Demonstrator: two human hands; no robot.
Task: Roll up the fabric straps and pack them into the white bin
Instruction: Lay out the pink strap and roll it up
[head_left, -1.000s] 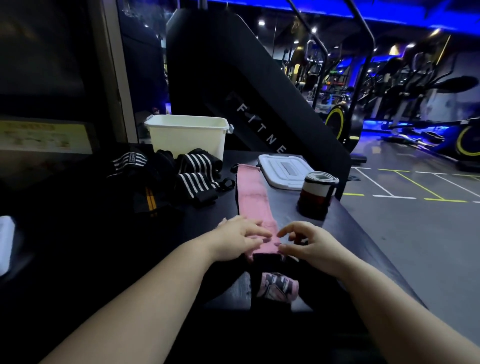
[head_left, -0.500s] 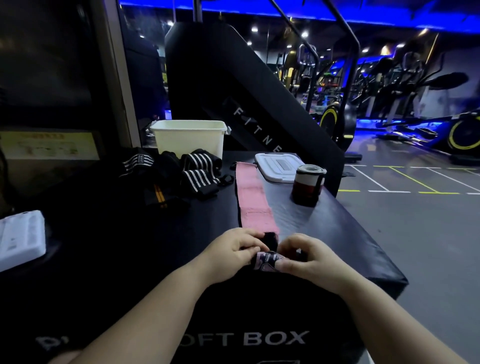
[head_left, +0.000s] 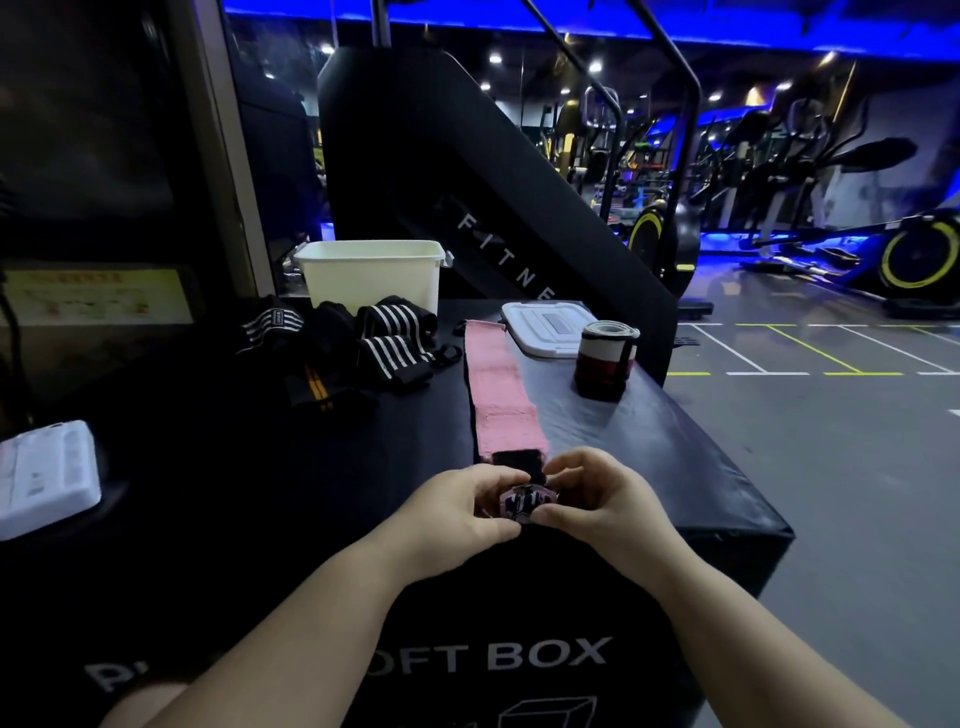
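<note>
**Both hands on the rolled end of the pink strap**

Closest to me, my left hand (head_left: 457, 512) and right hand (head_left: 597, 499) meet at the front edge of the black soft box (head_left: 649, 431). Both have their fingers curled in. Between them they pinch the rolled end (head_left: 522, 501) of the pink strap (head_left: 498, 395), a small tight coil with a pink and black pattern on its face. The left thumb and fingers grip it from the left, and the right fingertips close on it from the right.

Just beyond the coil I see a black patch (head_left: 517, 460) on the strap. From there the unrolled pink length lies flat on the box top and runs straight away from me.

To the right of that length a finished roll (head_left: 605, 361), banded white, red and black, stands upright on the box. Behind it lies a white lid (head_left: 548, 327), flat, near the strap's far end. To the left of the strap is a loose heap of black straps with white stripes (head_left: 384, 348), one with orange stripes among them.

At far left, apart from the rest, sits a white plastic piece (head_left: 47, 473); I cannot tell what it is.

The white bin (head_left: 374, 275) stands open at the back of the box, just behind the heap. Behind everything rises a black stair-climber machine (head_left: 467, 182).
</note>
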